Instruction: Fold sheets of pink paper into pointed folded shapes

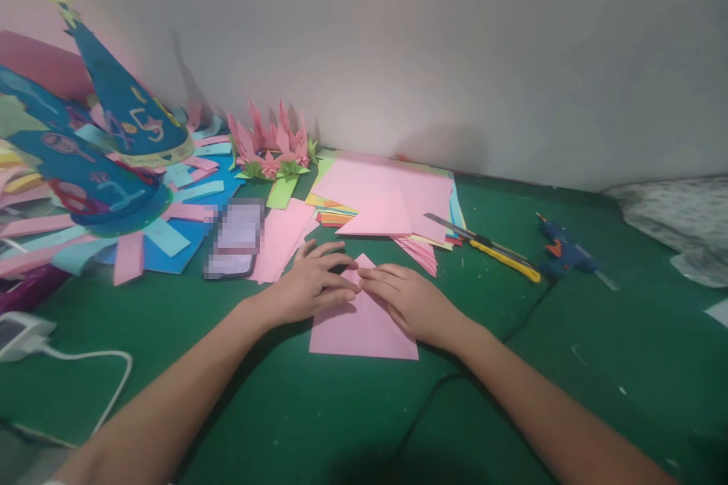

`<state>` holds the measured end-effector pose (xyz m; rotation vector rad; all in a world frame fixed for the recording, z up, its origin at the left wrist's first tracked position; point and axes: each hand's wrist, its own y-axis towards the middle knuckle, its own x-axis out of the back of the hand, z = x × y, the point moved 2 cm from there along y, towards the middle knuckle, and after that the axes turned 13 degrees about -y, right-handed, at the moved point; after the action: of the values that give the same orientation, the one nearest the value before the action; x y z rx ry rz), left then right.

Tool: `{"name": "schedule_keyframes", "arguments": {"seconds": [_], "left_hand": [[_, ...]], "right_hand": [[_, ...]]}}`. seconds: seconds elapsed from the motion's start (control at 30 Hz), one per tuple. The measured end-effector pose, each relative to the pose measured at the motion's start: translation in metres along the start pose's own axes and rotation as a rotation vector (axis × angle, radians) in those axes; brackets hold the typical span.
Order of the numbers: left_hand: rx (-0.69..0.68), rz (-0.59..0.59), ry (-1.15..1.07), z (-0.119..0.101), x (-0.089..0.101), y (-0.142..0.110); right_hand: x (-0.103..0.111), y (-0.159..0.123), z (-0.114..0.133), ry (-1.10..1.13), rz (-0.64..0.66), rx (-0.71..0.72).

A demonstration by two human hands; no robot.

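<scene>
A pink sheet of paper, folded so that its top comes to a point, lies flat on the green table. My left hand rests on its left side, fingers stretched and apart. From the right, my right hand lies across the paper's other side with its fingers extended. The fingertips of both hands nearly meet around the middle of the upper half, covering part of the paper there. Neither hand grasps anything; both press on the sheet from above.
Behind the hands lies a stack of coloured paper. A yellow utility knife and a blue glue gun lie to the right. On the left are a phone, a pink paper crown, blue cone hats and a white cable.
</scene>
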<state>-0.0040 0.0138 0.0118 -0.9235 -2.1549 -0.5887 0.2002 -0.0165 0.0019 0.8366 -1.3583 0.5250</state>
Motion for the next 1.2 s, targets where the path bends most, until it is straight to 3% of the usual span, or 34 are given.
{"name": "schedule_keyframes", "arguments": {"seconds": [0.47, 0.7, 0.8, 0.97, 1.2], "left_hand": [[0.006, -0.109, -0.047, 0.004, 0.018, -0.004], [-0.113, 0.014, -0.066, 0.001, 0.024, -0.008], [-0.190, 0.022, -0.033, 0.002, 0.020, -0.008], [-0.193, -0.172, 0.033, 0.002, 0.010, -0.002], [-0.087, -0.045, 0.083, 0.005, -0.011, 0.004]], "right_hand": [[0.001, 0.000, 0.000, 0.019, 0.003, -0.019], [0.000, -0.001, 0.000, 0.034, -0.011, -0.016], [0.000, -0.001, 0.000, 0.037, -0.015, -0.009], [0.000, -0.001, 0.001, 0.015, -0.032, 0.003], [-0.004, 0.001, 0.002, 0.033, -0.084, -0.026]]}}
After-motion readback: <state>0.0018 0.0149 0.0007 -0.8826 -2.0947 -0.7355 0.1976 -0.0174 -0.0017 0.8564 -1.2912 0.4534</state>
